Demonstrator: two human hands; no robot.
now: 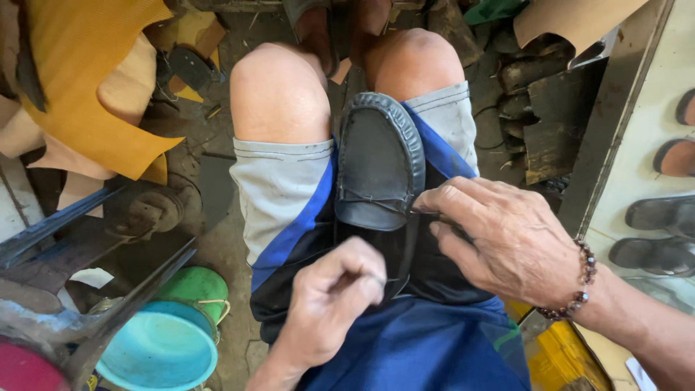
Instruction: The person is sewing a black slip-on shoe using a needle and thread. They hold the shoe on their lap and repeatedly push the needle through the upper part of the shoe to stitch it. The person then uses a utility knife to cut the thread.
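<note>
Both hands pinch at a dark shoe (378,163) on the lap, left hand (334,300) and right hand (499,235) hiding its heel end.

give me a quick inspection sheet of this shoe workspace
surface: person's lap, grey and blue shorts
job's things: black moccasin shoe on the lap, toe pointing away
clutter: leather sheets at left; turquoise bowl and green tub on the floor
grippers: left hand closed on something thin, too small to tell; right hand pinches at the shoe's edge, beaded bracelet on its wrist
cables: nothing seen
surroundings: dark soles at right
</note>
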